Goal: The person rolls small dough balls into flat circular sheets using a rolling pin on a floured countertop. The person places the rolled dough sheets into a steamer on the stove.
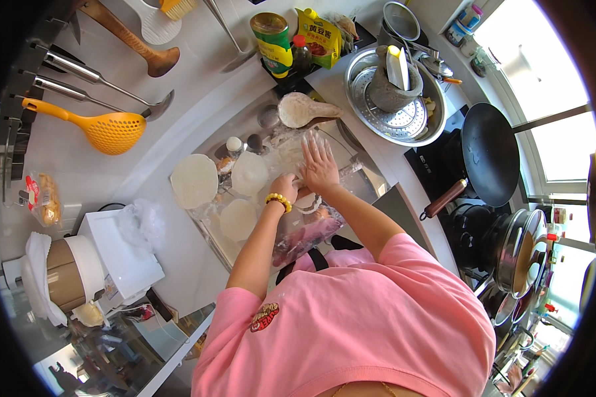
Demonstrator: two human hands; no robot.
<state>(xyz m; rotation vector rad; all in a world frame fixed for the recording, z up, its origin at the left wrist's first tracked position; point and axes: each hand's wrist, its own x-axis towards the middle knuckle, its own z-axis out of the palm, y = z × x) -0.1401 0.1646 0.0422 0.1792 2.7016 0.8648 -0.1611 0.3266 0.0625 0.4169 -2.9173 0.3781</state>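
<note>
My right hand, dusted with flour, lies with its fingers stretched out, its palm over a floury rolling pin. Just left of it is my left hand, curled, with a yellow bead bracelet on the wrist; what its fingers hold is hidden. Between my wrists part of a pale dough round shows. Flat dough rounds lie to the left: a large one, a smaller one and another. Loose flour covers the board beyond my hands.
A wooden scoop with flour lies behind the board. At the back right, a steel basin holds a perforated steamer plate and a stone mortar. A black wok sits farther right. Pink plastic-wrapped stuff lies before me.
</note>
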